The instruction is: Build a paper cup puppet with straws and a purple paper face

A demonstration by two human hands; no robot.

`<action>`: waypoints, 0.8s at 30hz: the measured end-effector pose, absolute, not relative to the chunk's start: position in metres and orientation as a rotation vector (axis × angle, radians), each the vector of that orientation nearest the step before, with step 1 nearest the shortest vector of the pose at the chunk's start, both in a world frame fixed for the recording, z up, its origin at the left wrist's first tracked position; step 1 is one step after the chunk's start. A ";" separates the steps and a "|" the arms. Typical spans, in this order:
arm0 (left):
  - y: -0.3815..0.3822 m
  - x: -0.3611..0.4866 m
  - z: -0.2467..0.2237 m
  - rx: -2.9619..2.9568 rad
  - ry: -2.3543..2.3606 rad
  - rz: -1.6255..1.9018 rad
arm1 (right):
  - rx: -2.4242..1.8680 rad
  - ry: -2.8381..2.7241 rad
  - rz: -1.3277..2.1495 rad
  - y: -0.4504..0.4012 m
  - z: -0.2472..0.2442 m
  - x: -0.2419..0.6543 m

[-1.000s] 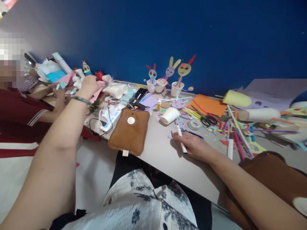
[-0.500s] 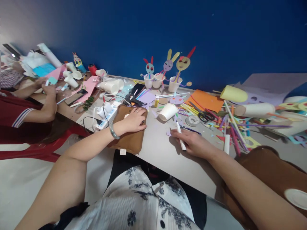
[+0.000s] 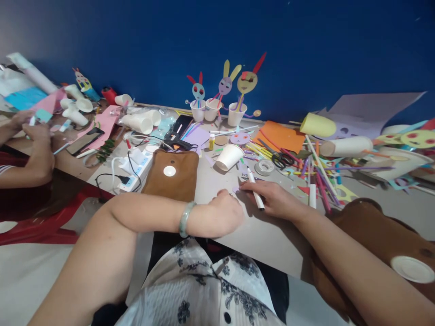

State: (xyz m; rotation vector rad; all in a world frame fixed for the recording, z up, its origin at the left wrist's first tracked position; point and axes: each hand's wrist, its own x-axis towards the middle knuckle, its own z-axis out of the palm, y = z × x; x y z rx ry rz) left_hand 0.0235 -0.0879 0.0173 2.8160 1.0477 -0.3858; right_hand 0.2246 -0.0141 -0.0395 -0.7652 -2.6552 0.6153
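My right hand (image 3: pixel 274 199) grips a white marker (image 3: pixel 254 186), its green-tipped end pointing up and away from me. Close to its thumb and forefinger lies a small purple paper piece (image 3: pixel 235 189) on the grey table. My left hand (image 3: pixel 224 213), with a pale green bangle at the wrist, rests curled just left of that piece. Its fingers are closed and turned from view, so anything inside them is hidden. Behind both hands, a white paper cup (image 3: pixel 229 156) lies on its side. The brown pouch (image 3: pixel 173 183) is left of my left hand.
Three paper-faced figures stand in cups (image 3: pixel 213 110) along the blue wall. Scissors (image 3: pixel 282 160), tape (image 3: pixel 264 167), orange paper (image 3: pixel 281 137) and coloured sticks crowd the right. A power strip (image 3: pixel 136 170) with cables and a glue gun (image 3: pixel 178 141) sit left. Another person's hands (image 3: pixel 37 131) work far left.
My left hand has left the brown pouch and come right, closing beside my right hand. The marker stays in my right hand. The view has shifted slightly right.
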 end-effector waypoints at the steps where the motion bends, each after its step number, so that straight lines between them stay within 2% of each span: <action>1: -0.089 0.029 0.012 2.814 1.021 -0.410 | -0.776 -2.641 0.627 -0.013 -0.039 0.226; 7: -0.091 0.027 -0.010 2.982 1.217 -0.276 | -0.919 -2.633 0.516 -0.006 -0.038 0.236; 13: -0.090 0.024 -0.022 3.040 1.247 -0.476 | -0.992 -2.636 0.355 0.001 -0.042 0.242; 18: -0.081 0.024 -0.027 3.079 1.217 -0.430 | -0.968 -2.521 0.242 -0.003 -0.042 0.236; 24: -0.072 0.020 -0.028 3.070 1.200 -0.354 | -1.150 -2.037 0.563 -0.024 -0.039 0.221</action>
